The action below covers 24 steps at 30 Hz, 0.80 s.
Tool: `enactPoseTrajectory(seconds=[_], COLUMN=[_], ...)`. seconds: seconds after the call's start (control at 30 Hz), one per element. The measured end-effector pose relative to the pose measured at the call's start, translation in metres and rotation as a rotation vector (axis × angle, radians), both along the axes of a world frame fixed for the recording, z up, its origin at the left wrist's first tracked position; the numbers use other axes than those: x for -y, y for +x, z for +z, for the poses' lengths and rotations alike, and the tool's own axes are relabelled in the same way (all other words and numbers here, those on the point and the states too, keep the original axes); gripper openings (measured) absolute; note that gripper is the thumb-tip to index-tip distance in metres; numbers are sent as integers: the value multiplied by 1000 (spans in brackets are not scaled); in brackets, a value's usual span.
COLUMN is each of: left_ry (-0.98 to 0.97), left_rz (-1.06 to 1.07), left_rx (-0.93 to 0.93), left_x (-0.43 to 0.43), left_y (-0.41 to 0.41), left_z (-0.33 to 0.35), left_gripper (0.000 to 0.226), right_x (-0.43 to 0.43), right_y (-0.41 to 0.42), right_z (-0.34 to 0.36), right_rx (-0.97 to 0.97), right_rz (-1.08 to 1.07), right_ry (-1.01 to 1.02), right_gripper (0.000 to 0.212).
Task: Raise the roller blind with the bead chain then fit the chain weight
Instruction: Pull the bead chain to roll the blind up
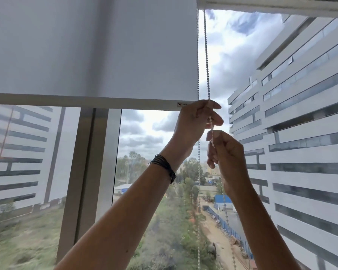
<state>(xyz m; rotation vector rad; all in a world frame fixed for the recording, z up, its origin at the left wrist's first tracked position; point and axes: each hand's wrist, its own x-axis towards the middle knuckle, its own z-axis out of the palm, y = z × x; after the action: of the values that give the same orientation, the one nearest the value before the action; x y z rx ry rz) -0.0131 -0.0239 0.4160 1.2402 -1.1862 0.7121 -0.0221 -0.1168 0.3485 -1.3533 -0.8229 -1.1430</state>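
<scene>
Daylight pours in through the window glass point(148, 145) from an overcast sky point(232, 55), whose clouds toward one o'clock are the brightest patch, near washed out. The roller blind point(86, 51) glows softly, backlit, with a darker vertical band across it, perhaps the frame's shadow. Both forearms, seen against the light, look dim on the near side. Straight lines of the building point(300, 114) at three o'clock bow and lean, as wide-angle distortion stretches the edges. The ground at seven o'clock smears with blur. A faint orange reflection sits on the glass at nine o'clock.
</scene>
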Motion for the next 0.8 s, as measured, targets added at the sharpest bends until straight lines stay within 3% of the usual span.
enactPoseTrajectory(seconds=[0.4, 0.67, 0.8], left_ry=[19, 60, 93], left_rz=[54, 151, 181], left_rx=[-98, -134, -192], left_x=[1, 11, 8], left_y=[49, 85, 94], left_z=[-66, -143, -176], left_gripper=[24, 33, 26], right_x=[8, 19, 22], right_y=[49, 86, 97], right_z=[-64, -141, -172], right_rx=[-22, -171, -275], right_rz=[-292, -334, -277], right_ry=[-164, -167, -178], right_gripper=[38, 41, 39])
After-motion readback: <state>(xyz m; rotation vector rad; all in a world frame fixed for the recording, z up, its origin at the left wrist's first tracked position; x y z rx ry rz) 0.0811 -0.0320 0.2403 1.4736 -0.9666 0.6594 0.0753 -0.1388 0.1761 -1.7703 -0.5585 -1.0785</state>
